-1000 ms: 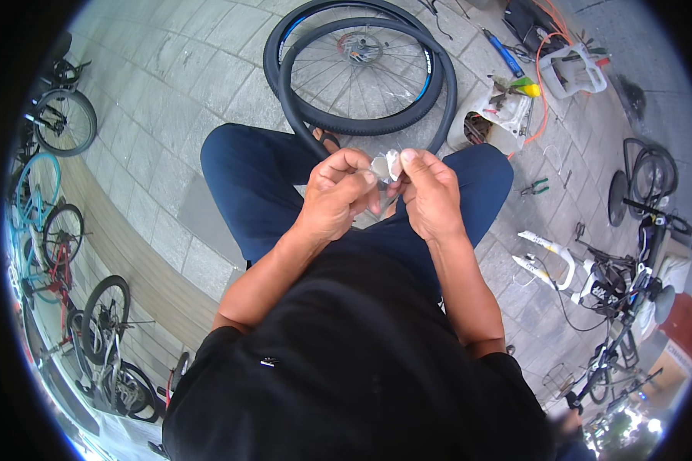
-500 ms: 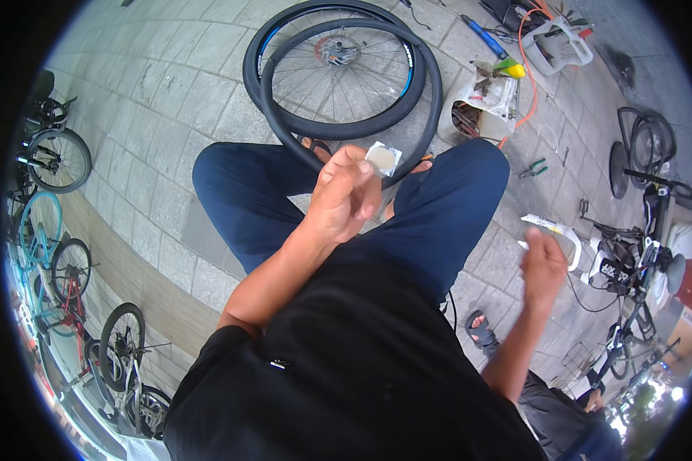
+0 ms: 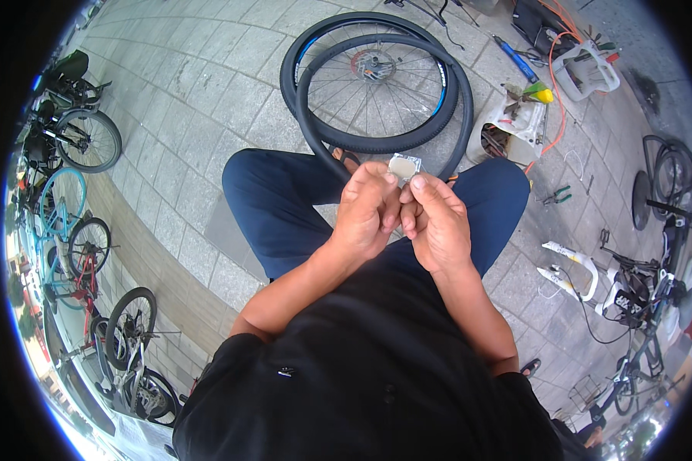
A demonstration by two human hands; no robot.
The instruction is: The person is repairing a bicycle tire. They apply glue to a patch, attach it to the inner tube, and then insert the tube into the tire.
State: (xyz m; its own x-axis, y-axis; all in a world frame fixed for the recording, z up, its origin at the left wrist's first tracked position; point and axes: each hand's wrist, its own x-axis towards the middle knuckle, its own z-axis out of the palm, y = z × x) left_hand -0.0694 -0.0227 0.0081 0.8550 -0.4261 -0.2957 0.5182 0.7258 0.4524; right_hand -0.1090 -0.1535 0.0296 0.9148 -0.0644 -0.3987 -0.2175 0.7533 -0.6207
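A small square repair patch (image 3: pixel 404 165), with a beige middle and a silvery foil border, is held up in front of my lap. My left hand (image 3: pixel 366 213) pinches it by the lower left corner between thumb and fingers. At the lower right edge, the thumb and fingers of my right hand (image 3: pixel 441 224) close on it too. Both hands' fingertips nearly meet beneath it. Beyond them a black inner tube (image 3: pixel 306 115) lies looped over a bicycle wheel (image 3: pixel 361 143) with a tyre and a disc rotor. My knees partly hide the tube's near side.
At right, a cut white jug (image 3: pixel 527 127) holds tools, with a second white container (image 3: pixel 592 73) farther off. A blue pump-like tool (image 3: pixel 515 58), an orange hose (image 3: pixel 563 115) and green-handled pliers (image 3: pixel 557 195) lie nearby. Bicycles (image 3: pixel 88 138) stand along the left; bike parts (image 3: pixel 584 269) lie right.
My right hand has come in from the far right to the patch, beside my left hand. The left hand has kept its pinch. The whole view has shifted a little.
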